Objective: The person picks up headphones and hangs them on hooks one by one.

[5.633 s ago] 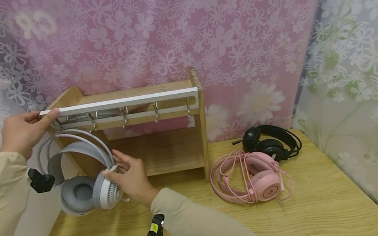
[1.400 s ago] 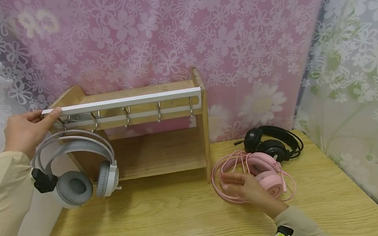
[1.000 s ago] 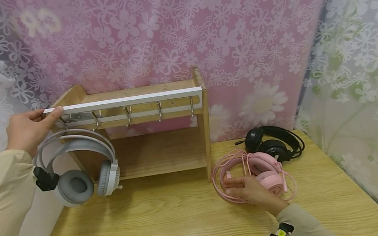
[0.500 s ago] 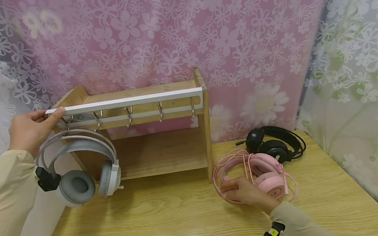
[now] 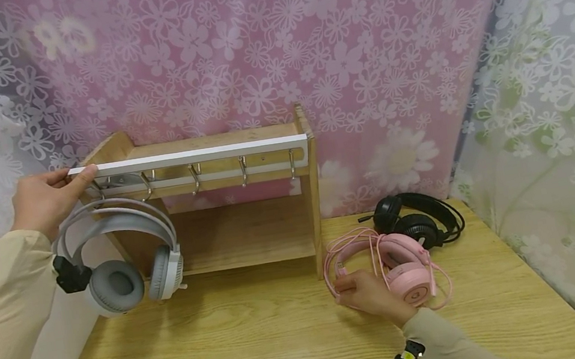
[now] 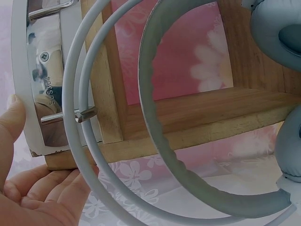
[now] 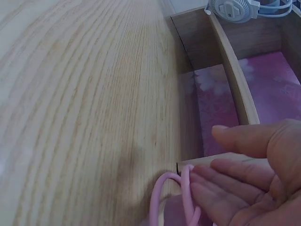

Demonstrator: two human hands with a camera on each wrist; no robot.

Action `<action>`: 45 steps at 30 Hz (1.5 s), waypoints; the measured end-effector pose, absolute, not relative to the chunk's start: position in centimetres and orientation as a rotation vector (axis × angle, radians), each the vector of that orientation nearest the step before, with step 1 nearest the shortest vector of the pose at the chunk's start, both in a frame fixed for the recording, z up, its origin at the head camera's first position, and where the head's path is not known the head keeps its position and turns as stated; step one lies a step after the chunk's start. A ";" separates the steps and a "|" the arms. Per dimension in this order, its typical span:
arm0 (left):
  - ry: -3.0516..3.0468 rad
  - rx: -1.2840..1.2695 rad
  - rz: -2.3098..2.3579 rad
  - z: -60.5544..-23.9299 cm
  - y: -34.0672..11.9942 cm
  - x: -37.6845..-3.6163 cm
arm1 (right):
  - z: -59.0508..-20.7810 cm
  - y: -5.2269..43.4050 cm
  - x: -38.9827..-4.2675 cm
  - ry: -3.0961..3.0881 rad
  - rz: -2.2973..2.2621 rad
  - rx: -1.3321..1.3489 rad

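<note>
Right hand (image 5: 371, 297) touches glossy pink headset (image 5: 400, 271).

Pink headset (image 5: 398, 271): near side covered by right hand (image 5: 371, 297).
Grey headset (image 6: 188, 141): earcups cut by wrist view's right edge.
Black headset (image 5: 417, 220): front hidden behind pink one.

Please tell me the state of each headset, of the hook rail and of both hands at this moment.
grey headset: hanging on the leftmost hook
pink headset: lying on the table, cable looped around it
black headset: lying behind the pink one
hook rail: other hooks free
left hand: gripping the rail's left end
right hand: fingers on the pink cable
</note>
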State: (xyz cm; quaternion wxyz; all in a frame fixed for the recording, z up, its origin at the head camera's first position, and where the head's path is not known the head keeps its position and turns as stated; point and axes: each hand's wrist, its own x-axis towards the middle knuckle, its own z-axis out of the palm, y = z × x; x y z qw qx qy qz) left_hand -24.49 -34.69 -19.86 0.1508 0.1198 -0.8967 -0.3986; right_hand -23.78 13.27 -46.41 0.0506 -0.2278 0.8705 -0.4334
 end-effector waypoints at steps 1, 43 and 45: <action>-2.575 0.342 -1.146 -19.8 -34.7 -24.5 | -46.4 13.2 -23.8 2.672 -1.281 -0.703; -2.571 0.360 -1.117 -20.1 -35.0 -24.8 | -45.5 13.7 -22.5 2.916 -1.390 -0.335; -2.571 0.361 -1.112 -20.2 -35.0 -24.8 | -45.1 14.1 -22.3 2.925 -1.420 -0.330</action>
